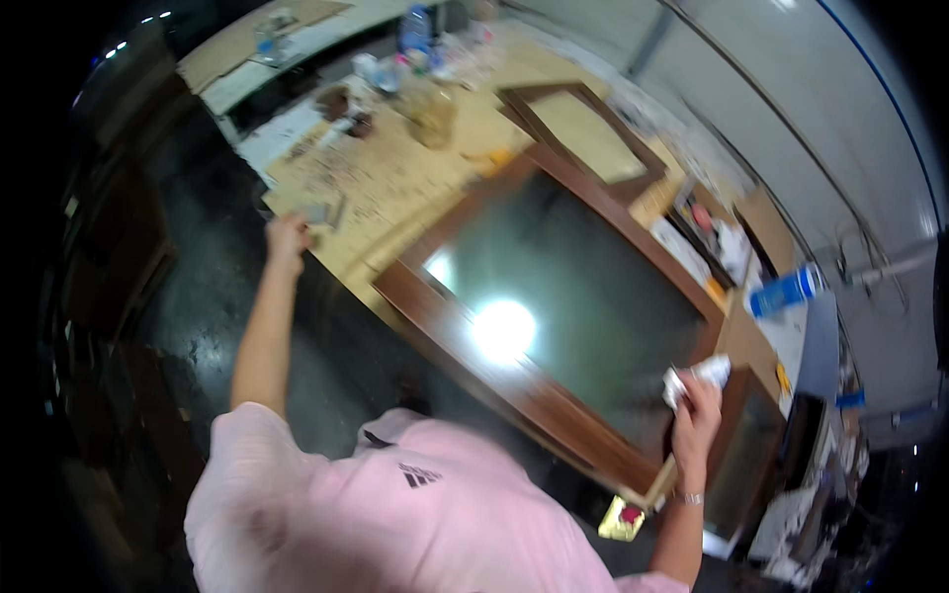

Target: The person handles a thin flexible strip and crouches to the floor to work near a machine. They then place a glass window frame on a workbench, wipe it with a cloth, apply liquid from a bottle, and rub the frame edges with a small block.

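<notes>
My left hand (pixel 288 239) is at the near left edge of the work table, its fingers closed at a small flat grey piece (pixel 316 212). Motion blur hides that piece's exact kind. Over the right end of a wood-framed glass panel (pixel 583 267), my right hand (pixel 697 410) grips a crumpled white cloth or tissue (pixel 710 372). The panel has a brown frame and dark glass that mirrors a bright lamp. It lies flat on the table, between my two hands.
A smaller brown frame (pixel 583 133) lies behind the panel. Bottles, a clear jar (pixel 432 114) and brown debris occupy the table's far left. A blue spray can or tube (pixel 784 291) is at the right, beside a tool box (pixel 704 227). A yellow packet (pixel 621 518) is near the front corner.
</notes>
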### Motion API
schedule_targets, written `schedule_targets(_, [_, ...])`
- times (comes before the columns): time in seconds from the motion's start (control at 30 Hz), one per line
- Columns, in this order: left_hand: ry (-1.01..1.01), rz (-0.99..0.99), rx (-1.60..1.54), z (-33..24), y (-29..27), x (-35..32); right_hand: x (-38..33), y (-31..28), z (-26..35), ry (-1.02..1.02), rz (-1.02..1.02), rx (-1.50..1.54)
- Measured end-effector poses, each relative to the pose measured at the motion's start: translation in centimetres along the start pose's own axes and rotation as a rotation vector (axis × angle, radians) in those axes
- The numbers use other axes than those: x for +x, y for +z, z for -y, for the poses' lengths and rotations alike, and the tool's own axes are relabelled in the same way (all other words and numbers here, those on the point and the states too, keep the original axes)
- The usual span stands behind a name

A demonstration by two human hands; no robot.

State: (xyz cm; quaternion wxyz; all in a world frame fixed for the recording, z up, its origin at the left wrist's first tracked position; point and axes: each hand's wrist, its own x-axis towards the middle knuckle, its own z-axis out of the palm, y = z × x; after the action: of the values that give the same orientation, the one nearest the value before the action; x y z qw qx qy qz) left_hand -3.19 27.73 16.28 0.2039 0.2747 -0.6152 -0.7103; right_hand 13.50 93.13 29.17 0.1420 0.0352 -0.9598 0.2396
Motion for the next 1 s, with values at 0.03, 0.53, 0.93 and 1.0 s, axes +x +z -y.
schedule_targets(0.03, [-0.057,-0.017,0.055,0.2,1.4,1.2,-0.4,0.1,0.1,0.024,-0.098,0.023])
schedule_targets(0.53, [0.34,0.489,0.228,-5.2,8.3,2.0,8.7,-5.6,19.5,0.388,-0.26,0.617])
schedule_targets(0.93, [0.202,0.991,-0.257,-13.7,14.1,-12.1,23.7,8.4,23.8,-0.078,0.176,0.597])
schedule_targets(1.0, [0.368,0.797,-0.209,-14.2,13.1,-9.6,25.3,9.7,16.9,-0.05,0.07,0.253])
